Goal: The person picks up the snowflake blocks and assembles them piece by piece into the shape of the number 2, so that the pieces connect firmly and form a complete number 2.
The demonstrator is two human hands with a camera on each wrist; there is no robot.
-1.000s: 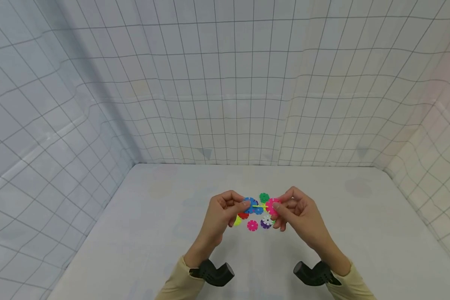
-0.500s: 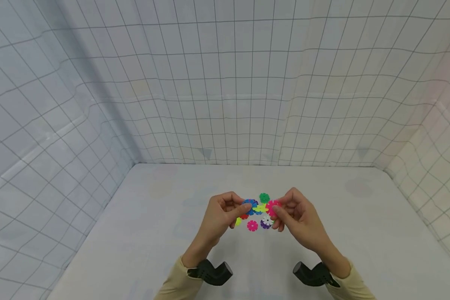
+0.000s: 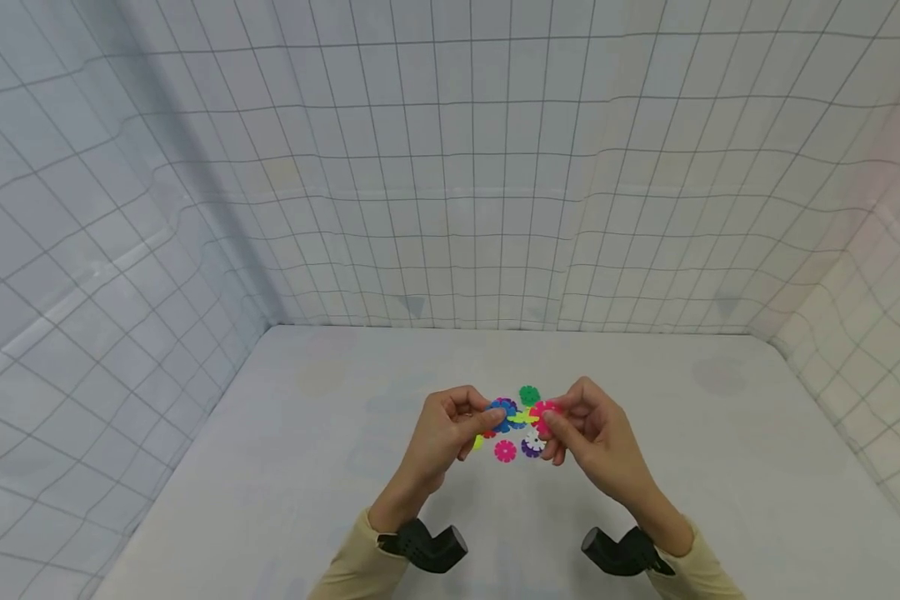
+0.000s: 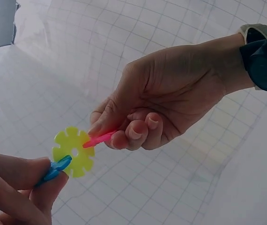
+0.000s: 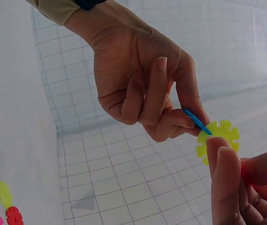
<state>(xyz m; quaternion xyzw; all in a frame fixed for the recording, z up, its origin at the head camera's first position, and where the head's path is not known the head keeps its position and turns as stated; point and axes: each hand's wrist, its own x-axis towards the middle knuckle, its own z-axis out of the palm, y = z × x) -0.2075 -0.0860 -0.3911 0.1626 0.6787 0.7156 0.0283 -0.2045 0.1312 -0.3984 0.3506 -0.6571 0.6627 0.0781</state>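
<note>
Between my hands, raised off the table, three notched plastic snowflake discs are joined in a row. My left hand pinches the blue disc between thumb and fingers. My right hand pinches the pink disc the same way. The yellow disc sits in the middle, with the edges of the blue and pink discs at its slots on opposite sides. In the left wrist view it shows its full face, with the pink and blue discs nearly edge-on. In the right wrist view fingers partly cover the yellow disc.
Loose discs lie on the white table beneath my hands: a green one at the back, a pink one in front, a white one over a purple one. Grid-patterned cloth hangs around the table's back and sides.
The yellow disc has turned from nearly edge-on to showing more of its face in the head view. Both hands keep their pinches and have shifted only slightly.
</note>
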